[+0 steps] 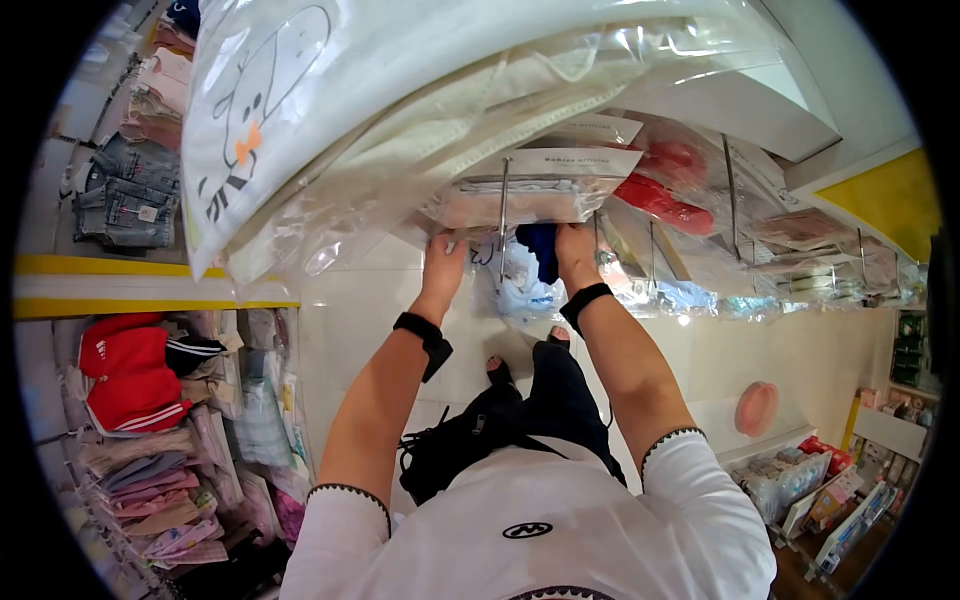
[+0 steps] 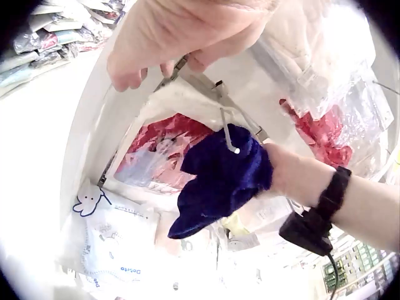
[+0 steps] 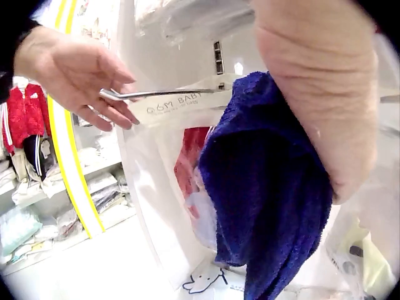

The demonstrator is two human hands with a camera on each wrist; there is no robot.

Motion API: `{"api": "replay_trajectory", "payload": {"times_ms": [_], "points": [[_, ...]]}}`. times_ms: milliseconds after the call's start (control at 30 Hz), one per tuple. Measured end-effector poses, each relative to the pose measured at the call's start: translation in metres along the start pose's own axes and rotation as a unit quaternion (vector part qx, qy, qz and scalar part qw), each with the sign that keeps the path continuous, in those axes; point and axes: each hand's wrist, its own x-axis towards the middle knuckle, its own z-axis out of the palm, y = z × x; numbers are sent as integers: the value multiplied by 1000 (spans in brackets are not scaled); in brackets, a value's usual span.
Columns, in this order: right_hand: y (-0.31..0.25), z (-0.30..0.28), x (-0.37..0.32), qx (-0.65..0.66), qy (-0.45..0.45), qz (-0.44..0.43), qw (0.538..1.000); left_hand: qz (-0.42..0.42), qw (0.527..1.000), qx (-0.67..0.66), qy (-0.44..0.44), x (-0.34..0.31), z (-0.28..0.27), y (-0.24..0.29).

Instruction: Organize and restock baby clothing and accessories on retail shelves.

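A dark blue terry cloth (image 1: 540, 250) hangs from my right hand (image 1: 577, 256), which grips it by one side. In the right wrist view the cloth (image 3: 269, 187) droops in folds, and the fingers of my right hand (image 3: 325, 87) are hidden behind it. My left hand (image 1: 445, 265) holds nothing; in the right wrist view the left hand (image 3: 84, 72) has its fingers spread loosely, near the tip of a metal display hook (image 3: 150, 94). Behind the cloth hangs a clear package with red contents (image 2: 156, 150) under a "BABY" header card (image 3: 175, 106).
White packs with a blue outline drawing (image 2: 112, 237) hang below. Large bagged goods (image 1: 330, 120) overhang at the top, and more hooks (image 1: 731, 190) with packages stick out to the right. Shelves of folded clothes (image 1: 155, 480) stand on the left. A pink round item (image 1: 757, 410) is at the right.
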Motion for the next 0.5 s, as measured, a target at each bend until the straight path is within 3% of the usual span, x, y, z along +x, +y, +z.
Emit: {"api": "replay_trajectory", "payload": {"times_ms": [67, 133, 200, 300, 367, 433, 500], "points": [[-30, -3, -4, -46, 20, 12, 999, -10, 999, -30, -35, -13, -15, 6], [-50, -1, -15, 42, 65, -30, 997, -55, 987, -115, -101, -30, -37, 31], [-52, -2, -10, 104, 78, -61, 990, -39, 977, -152, -141, -44, -55, 50], [72, 37, 85, 328, -39, -251, 910, 19, 959, -203, -199, -78, -85, 83], [34, 30, 71, 354, -69, -133, 923, 62, 950, -209, -223, -102, -104, 108], [-4, 7, 37, 181, -56, -79, 979, 93, 948, -218, -214, -124, -124, 135], [-5, 2, 33, 87, -27, -197, 976, 172, 946, -212, -173, -137, -141, 153]]}}
